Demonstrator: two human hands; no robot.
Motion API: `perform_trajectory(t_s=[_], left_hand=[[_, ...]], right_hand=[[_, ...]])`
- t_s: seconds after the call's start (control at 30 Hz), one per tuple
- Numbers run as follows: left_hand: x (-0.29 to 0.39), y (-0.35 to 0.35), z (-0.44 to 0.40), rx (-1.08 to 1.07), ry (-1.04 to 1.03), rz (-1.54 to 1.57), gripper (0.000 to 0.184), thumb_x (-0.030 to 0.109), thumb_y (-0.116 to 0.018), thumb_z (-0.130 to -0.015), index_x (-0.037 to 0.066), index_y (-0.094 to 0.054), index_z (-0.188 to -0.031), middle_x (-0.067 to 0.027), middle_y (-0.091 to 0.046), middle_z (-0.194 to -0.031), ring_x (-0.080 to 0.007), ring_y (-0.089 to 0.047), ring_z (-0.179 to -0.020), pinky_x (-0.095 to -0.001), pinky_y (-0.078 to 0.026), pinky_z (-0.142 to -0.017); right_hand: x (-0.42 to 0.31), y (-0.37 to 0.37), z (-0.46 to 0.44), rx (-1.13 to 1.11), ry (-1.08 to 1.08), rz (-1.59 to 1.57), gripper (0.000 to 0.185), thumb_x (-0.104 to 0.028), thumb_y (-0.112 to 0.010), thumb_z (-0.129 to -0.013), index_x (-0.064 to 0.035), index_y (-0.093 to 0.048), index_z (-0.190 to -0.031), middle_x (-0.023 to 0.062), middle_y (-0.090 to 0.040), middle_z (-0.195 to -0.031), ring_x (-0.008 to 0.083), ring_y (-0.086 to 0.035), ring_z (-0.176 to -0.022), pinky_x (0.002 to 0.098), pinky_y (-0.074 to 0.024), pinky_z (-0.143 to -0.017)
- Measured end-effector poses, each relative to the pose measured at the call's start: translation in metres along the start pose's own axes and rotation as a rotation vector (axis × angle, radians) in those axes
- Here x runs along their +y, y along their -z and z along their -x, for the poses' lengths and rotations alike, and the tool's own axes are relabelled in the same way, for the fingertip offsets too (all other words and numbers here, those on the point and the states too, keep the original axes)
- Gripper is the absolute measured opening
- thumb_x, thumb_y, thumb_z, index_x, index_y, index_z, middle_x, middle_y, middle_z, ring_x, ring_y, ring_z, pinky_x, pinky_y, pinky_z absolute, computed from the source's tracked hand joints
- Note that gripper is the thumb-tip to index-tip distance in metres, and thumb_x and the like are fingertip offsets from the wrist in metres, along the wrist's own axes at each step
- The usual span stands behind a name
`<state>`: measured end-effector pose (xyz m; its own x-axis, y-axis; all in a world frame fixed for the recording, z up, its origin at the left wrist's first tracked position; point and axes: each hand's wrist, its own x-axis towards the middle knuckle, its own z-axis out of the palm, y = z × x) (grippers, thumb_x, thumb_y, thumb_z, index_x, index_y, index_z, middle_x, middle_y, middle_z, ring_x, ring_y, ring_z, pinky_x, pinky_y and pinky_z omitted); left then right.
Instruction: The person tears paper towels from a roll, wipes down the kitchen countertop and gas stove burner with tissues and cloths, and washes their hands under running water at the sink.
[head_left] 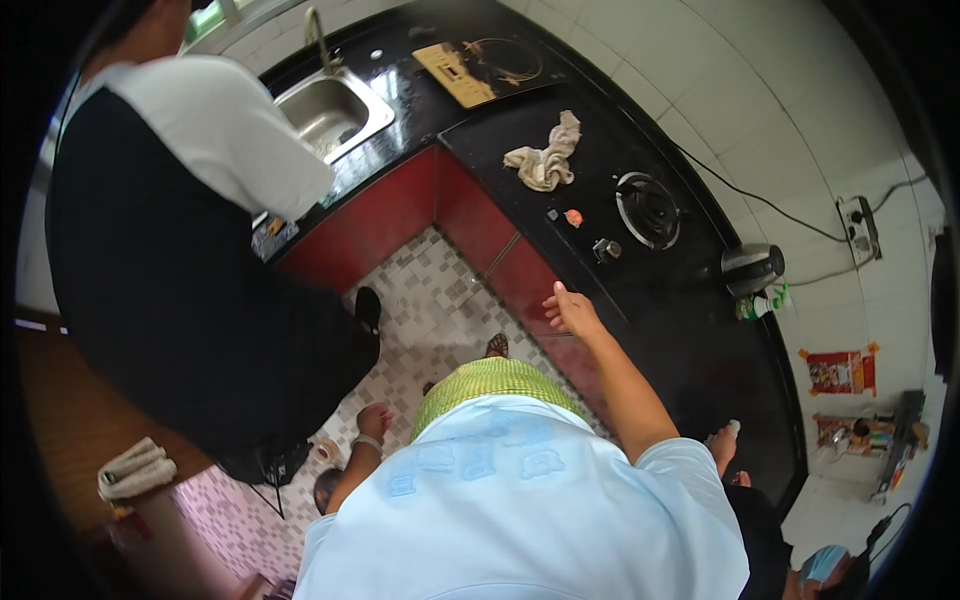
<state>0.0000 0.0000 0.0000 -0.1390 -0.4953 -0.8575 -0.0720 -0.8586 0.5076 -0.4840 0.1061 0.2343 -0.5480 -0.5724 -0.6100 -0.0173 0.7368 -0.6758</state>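
Observation:
My right hand (pixel 570 310) is held out near the front edge of the black counter (pixel 650 330), in front of the red cabinet doors (pixel 500 225). Its fingers are loosely bent and apart, with nothing in them. Lower down at my side hangs my left hand (pixel 375 420), a band round its wrist, its fingers loosely curled and holding nothing that I can see. On the counter beyond my right hand lie a crumpled cloth (pixel 547 157), a small orange-red item (pixel 573 217) and a metal knob-like piece (pixel 606 250). A round gas burner (pixel 650 210) is set into the counter.
A person in black with a white sleeve (pixel 230 130) stands at left by the steel sink (pixel 335 115). An induction cooktop (pixel 470 75) lies in the corner. At right are a kettle (pixel 752 268), a wall socket (pixel 858 228) and another person's hand (pixel 722 448). A folded towel (pixel 137 470) lies lower left.

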Motion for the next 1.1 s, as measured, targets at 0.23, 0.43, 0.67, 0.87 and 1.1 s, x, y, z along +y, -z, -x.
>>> perform_trajectory(t_s=[0.23, 0.43, 0.67, 0.87, 1.1], left_hand=[[0.079, -0.125, -0.029, -0.148, -0.032, -0.119, 0.014, 0.006, -0.055, -0.082, 0.006, -0.056, -0.096, -0.0046, -0.059, -0.074, -0.0156, -0.06, -0.059, -0.0235, -0.048, -0.047], [0.134, -0.195, -0.037, -0.275, -0.091, -0.235, 0.017, 0.004, -0.055, -0.085, 0.006, -0.055, -0.101, -0.0049, -0.061, -0.077, -0.017, -0.061, -0.061, -0.0272, -0.053, -0.055], [0.162, -0.24, -0.054, -0.465, -0.001, -0.125, 0.016, 0.002, -0.057, -0.084, 0.003, -0.056, -0.099, -0.0075, -0.061, -0.079, -0.0189, -0.062, -0.068, -0.0307, -0.055, -0.064], [0.162, -0.261, -0.034, -0.475, -0.065, -0.425, 0.012, 0.005, -0.057, -0.085, 0.004, -0.057, -0.097, -0.0062, -0.061, -0.076, -0.0168, -0.06, -0.061, -0.0259, -0.051, -0.054], [0.149, -0.239, -0.038, -0.432, 0.033, -0.569, 0.01, 0.006, -0.059, -0.083, 0.004, -0.059, -0.093, -0.0057, -0.059, -0.072, -0.0162, -0.054, -0.053, -0.0254, -0.045, -0.046]], right_hand=[[0.034, 0.056, 0.006, 0.234, -0.015, -0.237, 0.066, -0.056, -0.031, -0.092, -0.0006, -0.066, -0.097, 0.0094, -0.065, -0.081, 0.0149, -0.059, -0.061, 0.0284, -0.0482, -0.055], [0.068, 0.095, 0.028, 0.369, -0.1, -0.366, 0.068, -0.058, -0.029, -0.092, -0.0003, -0.064, -0.101, 0.0111, -0.064, -0.084, 0.0139, -0.058, -0.06, 0.0268, -0.0492, -0.056], [0.094, 0.102, 0.051, 0.5, -0.1, -0.485, 0.068, -0.057, -0.03, -0.093, 0.0026, -0.063, -0.098, 0.011, -0.063, -0.08, 0.0145, -0.058, -0.059, 0.0263, -0.0496, -0.054], [0.142, 0.042, 0.081, 0.568, -0.195, -0.581, 0.069, -0.059, -0.032, -0.091, 0.0025, -0.063, -0.096, 0.0107, -0.062, -0.076, 0.0153, -0.058, -0.057, 0.0269, -0.0488, -0.05], [0.217, -0.089, 0.182, 0.586, -0.561, -0.753, 0.064, -0.057, -0.034, -0.091, 0.0001, -0.062, -0.091, 0.0104, -0.061, -0.074, 0.0176, -0.056, -0.053, 0.0297, -0.0468, -0.047]])
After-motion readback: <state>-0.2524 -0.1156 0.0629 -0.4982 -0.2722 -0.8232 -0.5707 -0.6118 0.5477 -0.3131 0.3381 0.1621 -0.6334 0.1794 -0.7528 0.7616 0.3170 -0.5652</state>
